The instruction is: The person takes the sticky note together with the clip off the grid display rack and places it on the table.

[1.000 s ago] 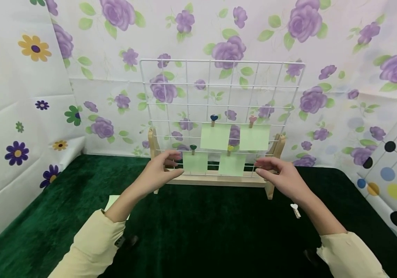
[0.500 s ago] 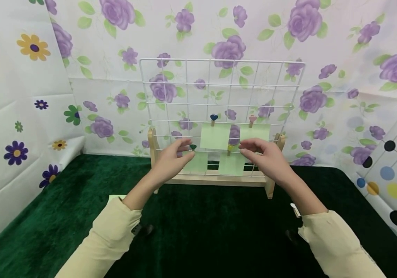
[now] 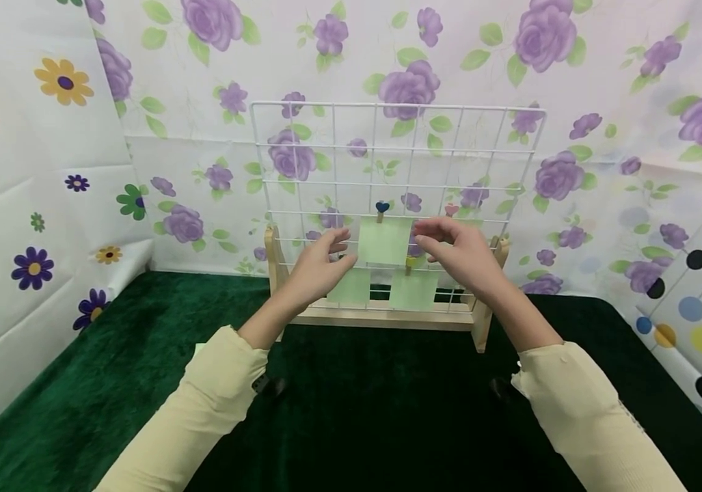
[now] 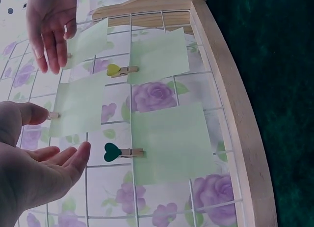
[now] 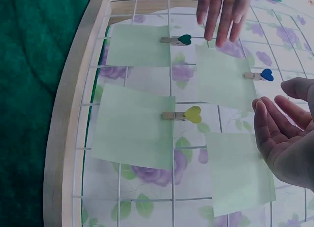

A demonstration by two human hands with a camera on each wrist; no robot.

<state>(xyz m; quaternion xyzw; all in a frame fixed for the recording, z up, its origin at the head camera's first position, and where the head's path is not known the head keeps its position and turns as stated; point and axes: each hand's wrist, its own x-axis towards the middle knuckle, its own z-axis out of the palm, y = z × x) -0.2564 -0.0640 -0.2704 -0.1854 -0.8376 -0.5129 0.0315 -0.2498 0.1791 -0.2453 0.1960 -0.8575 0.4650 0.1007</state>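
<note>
A white wire grid [image 3: 392,147] stands upright, with several pale green paper sheets [image 3: 383,240] clipped on its lower half. Heart-topped clothespins hold the sheets: blue [image 3: 382,207], pink [image 3: 451,210], yellow [image 3: 411,262] and green [image 4: 113,152]. My left hand [image 3: 320,270] hovers before the lower left sheet [image 3: 351,288], thumb and fingers spread apart, holding nothing. In front of the upper right sheet [image 5: 240,173], mostly hidden in the head view, is my right hand [image 3: 461,254], its fingers loosely bent around nothing. The left wrist view shows both hands facing the grid.
A wooden stand [image 3: 381,318] carries the grid on a dark green cloth [image 3: 381,403]. Behind it hangs a flowered backdrop [image 3: 197,157]. The corner of a pale green paper [image 3: 199,347] shows beside my left sleeve.
Both hands have risen and moved inward in front of the grid, closer to each other. My right sleeve now covers the white heart clothespin on the cloth. The clipped sheets keep their places.
</note>
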